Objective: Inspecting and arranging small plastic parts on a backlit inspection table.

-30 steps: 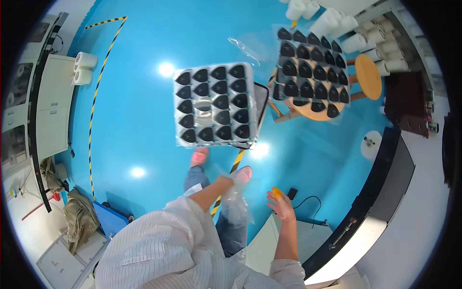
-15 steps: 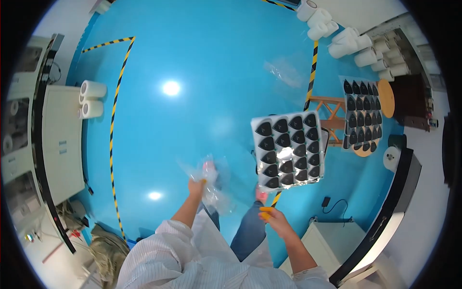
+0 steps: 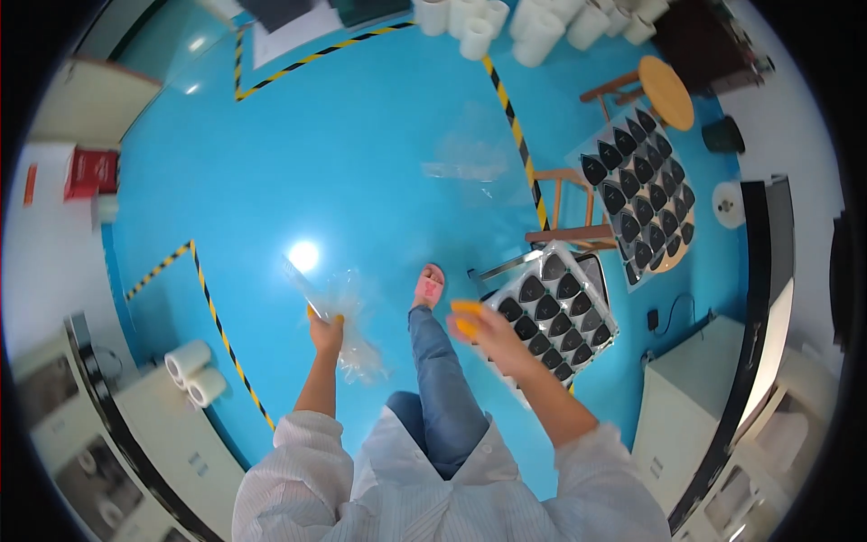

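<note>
A crumpled piece of clear plastic film (image 3: 354, 330) hangs from my left hand (image 3: 326, 334), whose fingers are closed on it. Yellow covers show on the fingertips of both hands. My right hand (image 3: 492, 336) is smeared by motion, so its grip is hard to read; yellow-covered fingers bunch at its front. In the picture it overlaps the near left edge of a sheet of dark rounded-triangular pieces (image 3: 545, 308), which lies on a seat with metal legs. Whether hand and sheet touch, I cannot tell. Farther right, a second similar sheet (image 3: 643, 188) rests across round-topped wooden stools.
More clear film (image 3: 470, 167) lies on the blue floor (image 3: 361, 181) ahead. White rolls (image 3: 537, 32) stand at the far right, others (image 3: 194, 372) by the left cabinet. Black-and-yellow tape (image 3: 515, 135) marks the floor. A white cabinet (image 3: 691, 384) stands at right, near a cable.
My view has turned toward the right and my body has stepped, one pink-slippered foot now forward. The film stays in my left hand. My right hand has come up, nearer the closer sheet.
</note>
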{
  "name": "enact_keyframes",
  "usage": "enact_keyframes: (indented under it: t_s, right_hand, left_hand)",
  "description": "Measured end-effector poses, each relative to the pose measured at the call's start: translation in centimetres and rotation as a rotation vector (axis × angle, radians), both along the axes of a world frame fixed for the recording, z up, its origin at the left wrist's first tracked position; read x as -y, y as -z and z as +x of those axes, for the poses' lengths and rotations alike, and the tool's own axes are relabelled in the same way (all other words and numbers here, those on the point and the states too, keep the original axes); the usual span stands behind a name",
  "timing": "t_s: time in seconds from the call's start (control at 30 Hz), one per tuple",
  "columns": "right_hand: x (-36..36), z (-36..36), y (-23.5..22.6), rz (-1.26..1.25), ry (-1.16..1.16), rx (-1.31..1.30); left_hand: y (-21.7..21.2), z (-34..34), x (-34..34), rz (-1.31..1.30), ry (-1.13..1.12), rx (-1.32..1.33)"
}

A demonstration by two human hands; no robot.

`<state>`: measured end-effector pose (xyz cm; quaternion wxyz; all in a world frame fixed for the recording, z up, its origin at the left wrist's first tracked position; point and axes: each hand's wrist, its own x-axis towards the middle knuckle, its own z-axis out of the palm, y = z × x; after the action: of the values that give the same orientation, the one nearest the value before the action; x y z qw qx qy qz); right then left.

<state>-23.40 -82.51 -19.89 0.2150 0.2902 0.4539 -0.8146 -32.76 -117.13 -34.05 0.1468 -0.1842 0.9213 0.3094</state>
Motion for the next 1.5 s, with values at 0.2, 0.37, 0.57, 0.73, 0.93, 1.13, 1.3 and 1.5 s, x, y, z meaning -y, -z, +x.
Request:
enact_keyframes:
  t_s: [0.2,0.37,0.57,0.73,0.93,1.13,1.3,1.5]
  right_hand:
    - [-4.9,-17.1,18.0,0.012,0.622,0.360]
    - [-12.8,-20.6,32.2,0.521,0.683,0.631]
    - [-22.5,-21.4,46.1,1.338,0.388,0.629]
    - [-28.4,-22.5,53.8,1.482,0.236,0.628]
    - [-30.1,-24.8,61.2,1.369,0.092,0.629]
    - [-28.2,-26.6,65.0,1.381,0.188,0.822]
    - [-20.9,-32.2,63.4,1.220,0.542,0.960]
    - [-13.9,-41.4,59.6,0.274,1.118,1.377]
  left_hand:
    - [3.4,-14.9,-7.7,-0.118,0.338,0.104]
    - [7.3,-28.4,-18.2,-0.045,0.476,0.124]
    - [21.2,-41.3,-30.4,0.137,0.503,0.067]
    - [33.4,-44.5,-34.3,0.047,0.481,0.083]
    - [39.9,-42.0,-34.5,0.280,0.445,0.196]
    - [40.3,-42.2,-35.7,0.216,0.449,0.331]
    - [39.9,-42.6,-35.8,0.112,0.481,0.380]
    - [42.2,-42.4,-35.0,0.126,0.504,0.299]
